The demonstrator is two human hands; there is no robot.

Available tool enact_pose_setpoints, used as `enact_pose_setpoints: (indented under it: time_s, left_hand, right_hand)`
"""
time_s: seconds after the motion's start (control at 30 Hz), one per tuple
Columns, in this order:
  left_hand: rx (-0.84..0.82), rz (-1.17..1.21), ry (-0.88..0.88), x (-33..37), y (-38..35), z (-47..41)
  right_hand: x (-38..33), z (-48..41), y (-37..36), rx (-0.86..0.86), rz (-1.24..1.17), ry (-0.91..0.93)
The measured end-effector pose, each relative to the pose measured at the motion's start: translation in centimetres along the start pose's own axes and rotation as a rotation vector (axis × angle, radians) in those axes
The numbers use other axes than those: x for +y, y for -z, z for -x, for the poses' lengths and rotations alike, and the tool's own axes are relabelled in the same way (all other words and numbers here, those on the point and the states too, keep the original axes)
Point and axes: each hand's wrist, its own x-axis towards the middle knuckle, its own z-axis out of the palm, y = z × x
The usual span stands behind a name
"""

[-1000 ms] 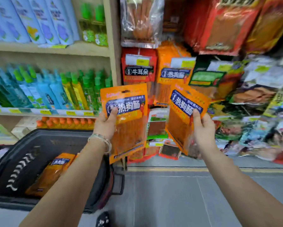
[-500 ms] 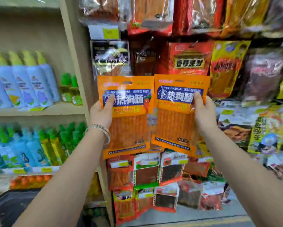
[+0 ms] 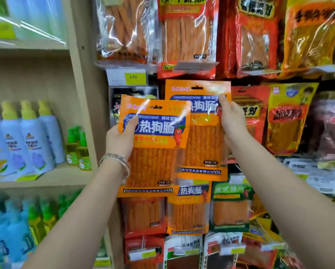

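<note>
Our left hand (image 3: 122,140) grips the front orange snack packet (image 3: 155,156) at its left edge, thumb laid across the blue label. Our right hand (image 3: 233,121) pinches the rear orange snack packet (image 3: 203,144) at its upper right edge, raised higher and partly behind the first. Both look light, thin and floppy, with slick film. We judge the flat sealed header by the hang slot (image 3: 197,87) the surest hold. Beyond are hanging snack packets (image 3: 188,35), with spray bottles (image 3: 32,140) on the left.

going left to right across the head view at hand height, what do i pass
white spray bottles with yellow caps → small green-capped yellow bottles → left hand → front orange snack packet → rear orange snack packet → right hand → yellow hanging snack bag
</note>
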Motion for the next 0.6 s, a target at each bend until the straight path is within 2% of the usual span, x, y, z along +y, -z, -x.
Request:
enact_pose_setpoints:
  time_s: [0.1, 0.47, 0.6]
  left_hand:
    - [0.014, 0.030, 0.020, -0.2, -0.5, -1.0]
    - [-0.037, 0.048, 0.011, -1.0, -2.4, -2.9]
    - [-0.027, 0.037, 0.015, -1.0, -2.5, -3.0]
  right_hand:
    - [-0.4, -1.6, -1.0, -0.025, -0.057, -0.028]
    - [0.6, -4.6, -2.1, -0.037, 0.031, -0.074]
    - [1.9, -4.8, -2.0, -0.031, 0.137, -0.022]
